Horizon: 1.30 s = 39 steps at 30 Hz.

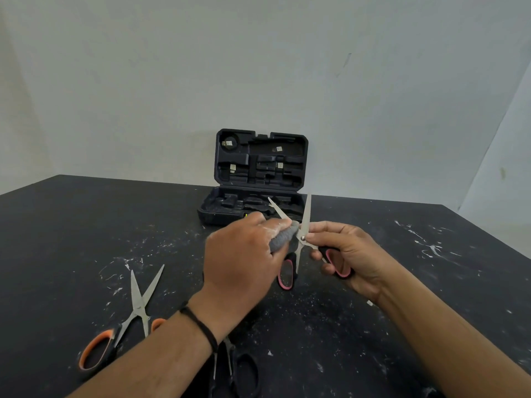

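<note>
My right hand (349, 254) grips a pair of pink-and-black-handled scissors (305, 225) held up above the table, blades spread wide and pointing away from me. One pink loop is in my right fingers; the other hangs free below the pivot. My left hand (244, 262) holds a grey pad (283, 239) and presses it against the left blade near the pivot. White dust coats my left fingers.
An open black tool case (258, 179) stands at the back of the black, white-flecked table (431, 268). Orange-handled scissors (129, 317) lie open at front left. Black-handled scissors (238, 369) lie under my left forearm near the front edge.
</note>
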{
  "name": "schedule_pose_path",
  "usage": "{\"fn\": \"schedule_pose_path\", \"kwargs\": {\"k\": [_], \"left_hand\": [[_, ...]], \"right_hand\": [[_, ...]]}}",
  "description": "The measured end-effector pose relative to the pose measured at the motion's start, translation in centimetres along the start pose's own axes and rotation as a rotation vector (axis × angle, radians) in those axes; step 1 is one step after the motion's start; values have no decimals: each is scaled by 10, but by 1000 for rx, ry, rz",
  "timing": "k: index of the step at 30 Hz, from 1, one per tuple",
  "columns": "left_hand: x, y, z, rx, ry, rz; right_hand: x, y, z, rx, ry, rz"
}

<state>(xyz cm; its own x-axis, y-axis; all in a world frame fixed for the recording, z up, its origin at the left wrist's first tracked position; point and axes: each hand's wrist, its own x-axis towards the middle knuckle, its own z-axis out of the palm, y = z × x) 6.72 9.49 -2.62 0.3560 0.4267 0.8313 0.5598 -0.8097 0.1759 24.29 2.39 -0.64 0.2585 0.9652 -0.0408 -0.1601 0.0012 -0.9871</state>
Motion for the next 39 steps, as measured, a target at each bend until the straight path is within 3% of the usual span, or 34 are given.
{"fn": "schedule_pose_path", "kwargs": {"k": [5, 12, 20, 25, 28, 33, 39], "left_hand": [[0, 3, 1, 31, 32, -13], [13, -19, -15, 129, 69, -209], [3, -1, -3, 87, -16, -27], [11, -19, -12, 175, 30, -198], [14, -20, -20, 150, 82, -249], [7, 9, -10, 45, 60, -66], [3, 9, -6, 81, 13, -105]], "right_hand": [[-2, -3, -1, -1, -1, -9], [-4, -3, 3, -78, -50, 14], [-3, -3, -1, -99, 3, -22], [-4, -4, 1, -157, -12, -36], [-5, -5, 3, -188, 46, -111], [-6, -2, 10, -310, 120, -294], [-10, -4, 14, -413, 160, -393]]}}
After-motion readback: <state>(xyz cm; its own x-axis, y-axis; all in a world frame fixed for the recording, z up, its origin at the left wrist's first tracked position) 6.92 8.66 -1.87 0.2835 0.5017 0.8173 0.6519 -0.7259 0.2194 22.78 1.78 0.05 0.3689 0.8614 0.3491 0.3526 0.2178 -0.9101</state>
